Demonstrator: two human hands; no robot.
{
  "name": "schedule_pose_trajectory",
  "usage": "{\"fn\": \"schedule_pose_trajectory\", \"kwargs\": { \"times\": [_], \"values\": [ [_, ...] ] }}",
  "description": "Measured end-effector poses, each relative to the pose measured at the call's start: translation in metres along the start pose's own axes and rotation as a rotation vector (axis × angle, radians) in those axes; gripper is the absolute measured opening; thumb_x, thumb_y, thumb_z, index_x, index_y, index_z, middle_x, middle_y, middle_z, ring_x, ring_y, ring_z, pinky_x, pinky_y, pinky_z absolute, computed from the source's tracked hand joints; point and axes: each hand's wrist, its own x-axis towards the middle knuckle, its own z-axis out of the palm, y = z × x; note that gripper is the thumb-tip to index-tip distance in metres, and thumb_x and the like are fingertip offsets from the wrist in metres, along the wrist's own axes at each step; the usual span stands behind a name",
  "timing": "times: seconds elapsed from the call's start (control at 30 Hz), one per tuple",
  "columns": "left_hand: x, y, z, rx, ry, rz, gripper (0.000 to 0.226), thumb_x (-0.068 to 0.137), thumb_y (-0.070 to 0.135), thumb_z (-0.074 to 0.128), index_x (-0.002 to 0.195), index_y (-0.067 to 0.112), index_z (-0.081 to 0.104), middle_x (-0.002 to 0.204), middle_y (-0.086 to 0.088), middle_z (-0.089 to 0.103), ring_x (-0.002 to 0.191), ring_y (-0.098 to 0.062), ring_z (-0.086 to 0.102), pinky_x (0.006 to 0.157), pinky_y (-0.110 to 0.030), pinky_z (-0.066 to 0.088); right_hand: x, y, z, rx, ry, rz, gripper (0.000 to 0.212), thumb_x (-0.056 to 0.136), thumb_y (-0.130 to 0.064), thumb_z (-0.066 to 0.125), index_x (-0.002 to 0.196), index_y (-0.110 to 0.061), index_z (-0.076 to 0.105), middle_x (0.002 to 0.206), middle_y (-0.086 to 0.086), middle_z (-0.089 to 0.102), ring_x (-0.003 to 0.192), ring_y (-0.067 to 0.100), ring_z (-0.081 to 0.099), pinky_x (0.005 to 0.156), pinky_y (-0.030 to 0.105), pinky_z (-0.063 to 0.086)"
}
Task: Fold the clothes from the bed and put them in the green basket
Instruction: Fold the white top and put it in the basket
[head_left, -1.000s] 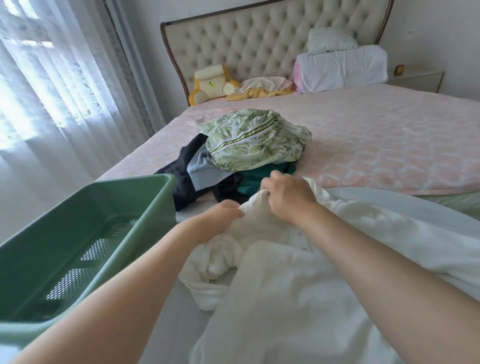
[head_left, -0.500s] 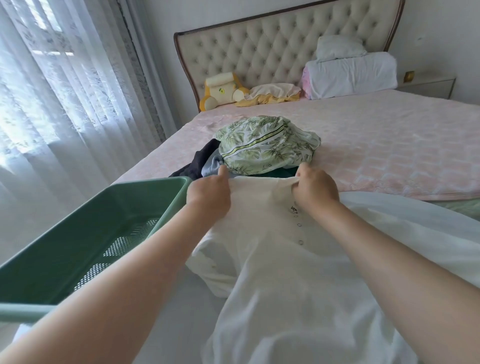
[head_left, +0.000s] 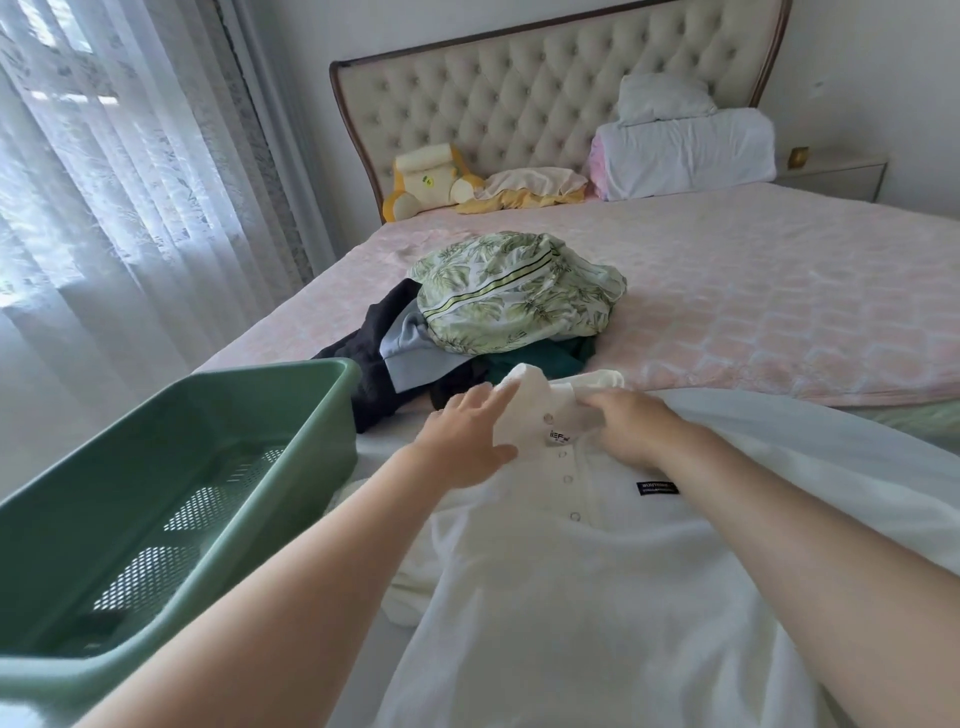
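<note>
A white polo shirt (head_left: 571, 582) lies front up on the near part of the bed, its buttons and a small black label showing. My left hand (head_left: 465, 441) rests with straight fingers on the left side of the collar. My right hand (head_left: 631, 423) has its fingers curled on the right side of the collar. The green basket (head_left: 218, 415) stands on the bed's left edge, beside my left forearm; a dark shape lies in its near corner. Just beyond the collar is a pile of unfolded clothes (head_left: 514, 296), with a green leaf-print piece on top of dark, grey-blue and teal ones.
The pink bedspread (head_left: 753, 301) stretches to the right and back. Pillows (head_left: 685, 150) and a yellow cushion (head_left: 431, 179) lean against the tufted headboard. White curtains (head_left: 104, 197) hang at the left. A nightstand (head_left: 836, 174) stands at the far right.
The shirt, bunched and then held by its shoulders, now lies flat on the bed. Both hands have moved onto the collar, and my left hand's fingers have straightened.
</note>
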Motion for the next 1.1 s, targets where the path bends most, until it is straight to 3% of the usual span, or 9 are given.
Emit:
{"fn": "schedule_pose_trajectory", "kwargs": {
  "times": [0.1,0.2,0.4,0.5,0.67,0.77,0.87,0.97,1.1],
  "values": [
    [0.007,-0.006,0.005,-0.134,-0.060,-0.079,0.076,0.093,0.037,0.058,0.154,0.043,0.014,0.133,-0.004,0.054,0.103,-0.025,0.055,0.084,-0.034,0.045,0.003,0.011,0.000,-0.049,-0.035,-0.002,0.024,0.091,-0.040,0.055,0.108,-0.036,0.073,0.114,-0.002,0.067,0.103,0.025,0.060,0.085,0.035,0.051],
    [0.010,-0.009,-0.001,-0.364,-0.202,-0.180,0.033,0.094,0.041,0.055,0.125,0.036,0.064,0.118,-0.002,0.065,0.094,-0.020,0.061,0.081,-0.030,0.049,0.011,0.007,-0.011,0.012,0.016,0.001,0.021,0.081,-0.026,0.053,0.062,-0.018,0.053,0.066,-0.003,0.052,0.061,0.019,0.047,0.055,0.028,0.035],
    [0.028,-0.007,-0.023,-0.364,-0.074,-0.296,0.077,0.099,0.063,0.030,0.054,0.016,0.070,0.059,-0.001,0.051,0.056,-0.020,0.049,0.058,-0.029,0.043,0.020,0.002,-0.005,0.045,0.323,0.037,0.017,0.090,-0.017,0.046,0.083,-0.018,0.061,0.085,0.003,0.063,0.078,0.027,0.058,0.060,0.029,0.038],
    [0.040,-0.008,-0.010,-0.287,0.088,-0.278,0.043,0.098,0.047,0.049,0.076,0.011,0.058,0.069,-0.003,0.057,0.059,-0.018,0.050,0.054,-0.029,0.036,0.025,0.004,0.001,0.029,0.241,0.007,0.054,0.097,-0.007,0.040,0.149,-0.022,0.040,0.136,0.010,0.058,0.116,0.031,0.057,0.085,0.036,0.046],
    [0.043,0.006,-0.003,-0.463,-0.120,-0.330,0.043,0.102,0.046,0.042,0.095,0.008,0.061,0.072,-0.004,0.061,0.058,-0.017,0.056,0.057,-0.024,0.049,0.023,0.001,0.003,-0.119,0.027,0.000,0.085,0.092,-0.015,0.055,0.160,-0.032,0.007,0.136,0.010,0.057,0.118,0.029,0.057,0.083,0.035,0.045],
    [0.037,0.015,-0.009,-0.564,-0.333,-0.542,0.057,0.102,0.045,0.037,0.080,0.001,0.066,0.052,-0.009,0.063,0.052,-0.025,0.061,0.050,-0.025,0.052,0.015,-0.003,-0.011,-0.165,-0.027,0.000,0.071,0.087,-0.021,0.061,0.150,-0.040,0.037,0.141,-0.001,0.056,0.125,0.024,0.055,0.086,0.033,0.044],
    [0.034,0.013,-0.007,-0.224,-0.451,-0.428,0.012,0.092,0.016,0.053,0.091,0.008,0.062,0.071,-0.007,0.073,0.063,-0.026,0.067,0.065,-0.031,0.058,0.010,-0.007,-0.017,-0.108,-0.176,0.031,0.034,0.075,-0.024,0.066,0.108,-0.032,0.071,0.105,-0.003,0.070,0.091,0.021,0.064,0.067,0.028,0.046],
    [0.031,0.016,-0.008,-0.202,-0.422,-0.317,0.026,0.090,0.014,0.053,0.114,0.022,0.060,0.081,-0.002,0.071,0.053,-0.019,0.056,0.051,-0.023,0.048,0.012,-0.009,-0.017,0.006,-0.255,0.066,0.018,0.064,-0.031,0.057,0.070,-0.014,0.055,0.073,0.002,0.056,0.058,0.022,0.047,0.055,0.029,0.033],
    [0.038,0.017,-0.013,0.014,-0.293,-0.236,0.025,0.090,0.018,0.050,0.105,0.014,0.070,0.091,-0.002,0.074,0.060,-0.016,0.058,0.054,-0.022,0.047,0.013,-0.005,-0.022,0.083,-0.029,0.042,0.019,0.084,-0.030,0.057,0.067,-0.023,0.050,0.080,-0.003,0.051,0.069,0.019,0.050,0.059,0.029,0.037]
  ]
}}
